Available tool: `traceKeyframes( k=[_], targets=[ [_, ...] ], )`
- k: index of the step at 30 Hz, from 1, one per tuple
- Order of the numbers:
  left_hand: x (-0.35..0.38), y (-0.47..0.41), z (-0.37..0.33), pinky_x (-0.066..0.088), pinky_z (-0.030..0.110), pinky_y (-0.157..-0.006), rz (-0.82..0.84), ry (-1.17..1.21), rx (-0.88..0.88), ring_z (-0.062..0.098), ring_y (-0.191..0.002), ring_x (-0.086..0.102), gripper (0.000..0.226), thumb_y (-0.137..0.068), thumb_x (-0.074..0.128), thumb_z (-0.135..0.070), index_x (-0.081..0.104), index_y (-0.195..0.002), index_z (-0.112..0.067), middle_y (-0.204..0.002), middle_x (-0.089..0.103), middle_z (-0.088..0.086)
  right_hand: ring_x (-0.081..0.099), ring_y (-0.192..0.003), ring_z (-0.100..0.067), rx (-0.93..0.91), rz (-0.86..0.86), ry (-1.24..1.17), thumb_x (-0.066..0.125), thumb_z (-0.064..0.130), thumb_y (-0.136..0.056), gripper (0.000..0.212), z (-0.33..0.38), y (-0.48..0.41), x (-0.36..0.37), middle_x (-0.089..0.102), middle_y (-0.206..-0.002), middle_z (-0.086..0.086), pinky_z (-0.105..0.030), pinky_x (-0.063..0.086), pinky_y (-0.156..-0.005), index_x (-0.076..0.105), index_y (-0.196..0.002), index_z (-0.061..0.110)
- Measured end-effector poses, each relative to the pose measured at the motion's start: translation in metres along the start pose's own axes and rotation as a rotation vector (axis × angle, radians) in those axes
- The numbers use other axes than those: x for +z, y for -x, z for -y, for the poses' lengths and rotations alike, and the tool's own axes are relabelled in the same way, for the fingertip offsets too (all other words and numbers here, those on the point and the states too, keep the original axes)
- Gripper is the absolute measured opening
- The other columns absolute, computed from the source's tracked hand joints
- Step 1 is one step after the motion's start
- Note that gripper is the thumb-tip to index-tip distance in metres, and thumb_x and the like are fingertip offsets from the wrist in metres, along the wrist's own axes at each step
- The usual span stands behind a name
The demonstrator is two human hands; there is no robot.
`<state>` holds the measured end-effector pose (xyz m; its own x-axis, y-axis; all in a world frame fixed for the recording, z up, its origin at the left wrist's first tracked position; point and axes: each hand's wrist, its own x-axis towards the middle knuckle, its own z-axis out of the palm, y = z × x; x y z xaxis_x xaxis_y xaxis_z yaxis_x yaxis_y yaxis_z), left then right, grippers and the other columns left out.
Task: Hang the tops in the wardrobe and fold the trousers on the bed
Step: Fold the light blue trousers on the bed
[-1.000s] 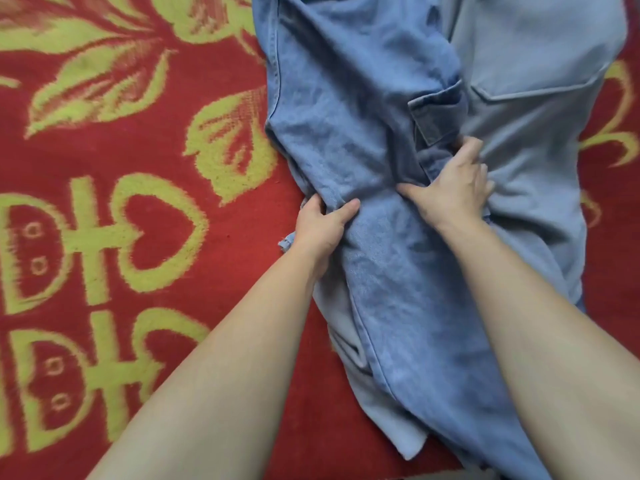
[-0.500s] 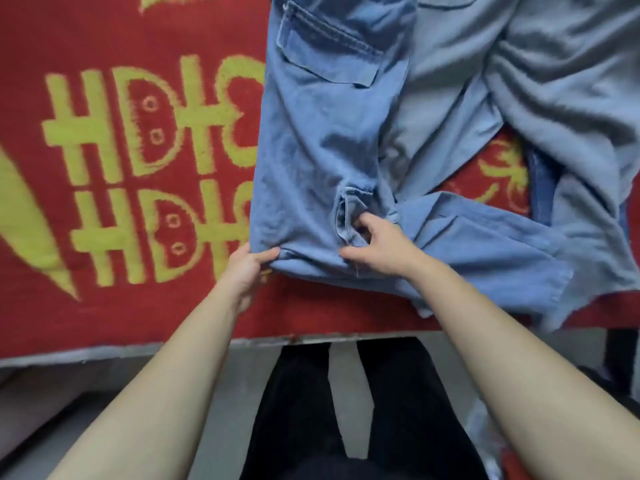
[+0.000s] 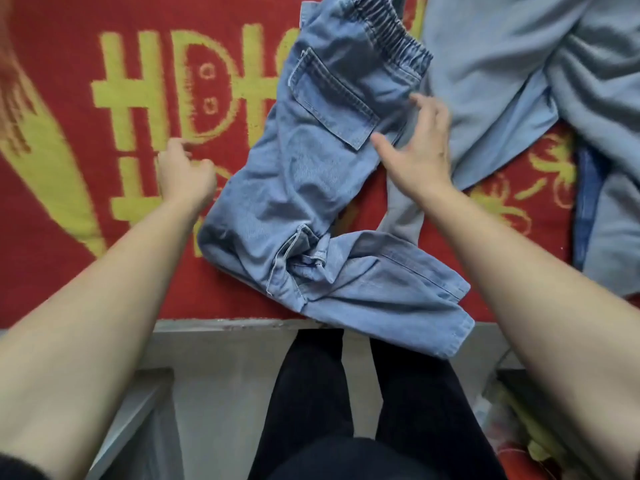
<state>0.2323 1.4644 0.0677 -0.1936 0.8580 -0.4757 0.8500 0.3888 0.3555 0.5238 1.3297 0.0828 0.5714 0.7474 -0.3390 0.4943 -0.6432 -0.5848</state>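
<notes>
Denim trousers (image 3: 304, 188): on the bed (image 3: 214, 299) at its near edge, legs bent sideways and hem overhanging, likely mid-fold.
Your right hand (image 3: 419, 150): fingers spread beside the pocket, gripping nothing, probably smoothing.
Your left hand (image 3: 185, 174): loosely curled, empty.
Pale garment (image 3: 502, 81): crowds the far right corner, so free room lies left.

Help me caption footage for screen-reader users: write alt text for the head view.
Denim trousers lie partly folded on a red-and-yellow bed cover, one leg bent across near the bed's edge. The right hand spreads open beside the pocket; the left hand hovers empty over the cover. A pale blue garment lies right.
</notes>
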Motion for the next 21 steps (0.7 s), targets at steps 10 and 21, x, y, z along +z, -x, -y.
traceKeyframes(
  k=[10, 21],
  targets=[
    [0.017, 0.001, -0.111, 0.049, 0.030, -0.087, 0.039, 0.454, 0.268, 0.010, -0.086, 0.052, 0.022, -0.088, 0.049, -0.018, 0.053, -0.109, -0.016, -0.102, 0.056, -0.001, 0.059, -0.087, -0.025, -0.132, 0.467, 0.118, 0.050, 0.014, -0.076, 0.014, 0.037, -0.023, 0.039, 0.056, -0.084, -0.008, -0.039, 0.044, -0.079, 0.059, -0.086, 0.011],
    [0.068, 0.065, -0.170, 0.027, 0.053, -0.113, 0.513, -0.377, 1.005, 0.024, -0.139, 0.031, 0.095, -0.060, 0.051, -0.092, 0.045, -0.140, -0.039, -0.151, 0.037, 0.001, 0.047, -0.120, -0.042, -0.247, 0.751, 0.433, 0.051, 0.013, -0.090, 0.039, 0.021, 0.091, 0.074, 0.049, -0.130, -0.024, -0.049, 0.047, -0.096, 0.054, -0.128, 0.007]
  ],
)
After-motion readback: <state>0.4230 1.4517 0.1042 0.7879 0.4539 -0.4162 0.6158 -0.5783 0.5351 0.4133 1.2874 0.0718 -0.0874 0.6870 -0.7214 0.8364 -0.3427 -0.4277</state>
